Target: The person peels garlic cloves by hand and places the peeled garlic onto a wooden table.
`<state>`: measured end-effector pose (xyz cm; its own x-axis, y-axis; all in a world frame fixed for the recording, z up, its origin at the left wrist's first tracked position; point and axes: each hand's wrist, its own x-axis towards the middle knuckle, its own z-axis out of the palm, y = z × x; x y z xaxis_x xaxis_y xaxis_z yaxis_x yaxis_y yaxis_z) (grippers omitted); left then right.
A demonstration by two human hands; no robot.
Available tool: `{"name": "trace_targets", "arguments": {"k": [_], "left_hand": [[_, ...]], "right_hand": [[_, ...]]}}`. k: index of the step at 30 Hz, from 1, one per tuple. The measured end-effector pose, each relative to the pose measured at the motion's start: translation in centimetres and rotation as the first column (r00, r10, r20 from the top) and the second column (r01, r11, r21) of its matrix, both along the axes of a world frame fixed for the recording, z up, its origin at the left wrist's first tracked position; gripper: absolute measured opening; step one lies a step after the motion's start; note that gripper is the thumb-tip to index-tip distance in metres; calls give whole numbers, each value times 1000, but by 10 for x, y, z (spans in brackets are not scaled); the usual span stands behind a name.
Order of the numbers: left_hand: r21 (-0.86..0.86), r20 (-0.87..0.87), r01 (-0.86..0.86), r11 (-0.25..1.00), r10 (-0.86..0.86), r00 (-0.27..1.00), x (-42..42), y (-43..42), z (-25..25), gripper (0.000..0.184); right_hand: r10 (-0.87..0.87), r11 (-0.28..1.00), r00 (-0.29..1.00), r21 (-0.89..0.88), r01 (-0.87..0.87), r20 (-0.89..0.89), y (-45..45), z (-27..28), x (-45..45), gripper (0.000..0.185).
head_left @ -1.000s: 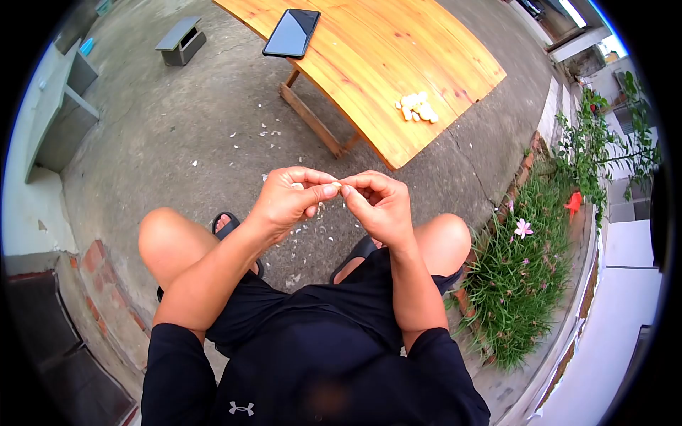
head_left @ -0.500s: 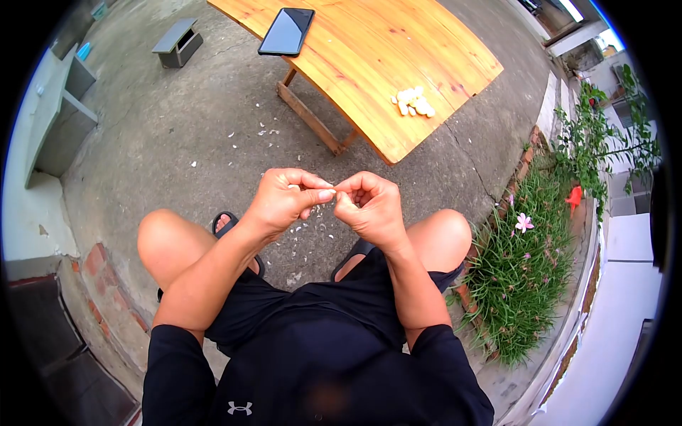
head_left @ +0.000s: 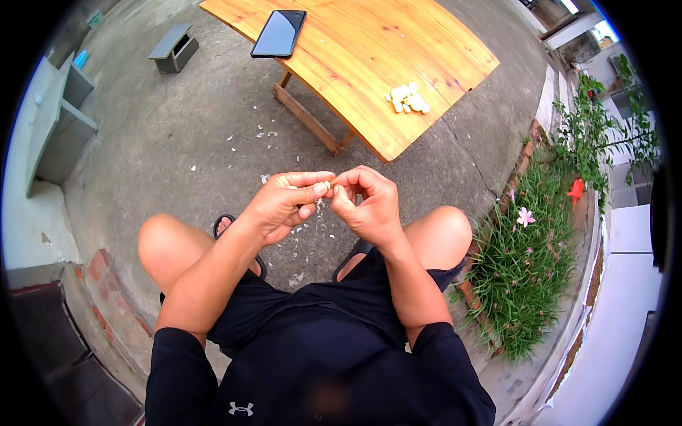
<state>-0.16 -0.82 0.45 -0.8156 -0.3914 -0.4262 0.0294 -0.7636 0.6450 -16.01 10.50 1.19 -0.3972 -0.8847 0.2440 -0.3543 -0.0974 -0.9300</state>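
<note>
One pale piece (head_left: 328,185) between fingers (head_left: 311,177), long axis unclear

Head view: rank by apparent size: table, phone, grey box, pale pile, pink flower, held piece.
Largest to smallest:
1. Table
2. Phone and grey box: too alike to rank
3. Pale pile
4. Pink flower
5. Held piece: partly hidden, ranked by what shows

The left hand (head_left: 283,206) and right hand (head_left: 370,206) pinch close together.
</note>
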Motion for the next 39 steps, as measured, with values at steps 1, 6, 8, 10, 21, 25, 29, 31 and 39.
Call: {"name": "trace_targets", "arguments": {"k": [1, 6, 8, 10, 21, 25, 29, 31, 39], "left_hand": [[23, -17, 7, 1000, -7, 1000, 1, -1, -1, 32], [41, -40, 24, 999, -23, 999, 1, -2, -5, 33], [46, -37, 23, 999, -21, 999, 1, -2, -6, 34], [69, -59, 24, 997, -20, 998, 1, -2, -6, 34], [90, -86, 38, 995, -30, 996, 2, -6, -6, 23], [115, -79, -2, 993, 11, 997, 1, -5, -4, 19], [155, -120, -6, 988, 25, 992, 1, -5, -7, 18], [171, -139, 4, 985, 20, 990, 2, -6, -10, 18], [130, -91, -34, 991, 46, 995, 2, -4, -5, 19]], "right_hand": [[-1, 1000, 999, -20, 0, -54, 0, 2, -1, 6], [29, 997, 979, -65, -43, -203, -1, 9, -1, 8], [37, 998, 984, -51, -47, -174, 0, 7, -2, 8], [29, 998, 993, -48, -35, -118, 0, 3, -3, 7], [-69, 997, 991, 52, 64, 114, 6, 0, -20, 1], [-72, 996, 996, -56, 69, -52, 3, 6, -19, 8], [8, 986, 990, -165, -32, -144, 0, 4, -16, 13], [13, 988, 988, -150, -36, -154, 0, 9, -10, 14], [27, 994, 982, -97, -46, -185, 1, 8, -6, 10]]}}
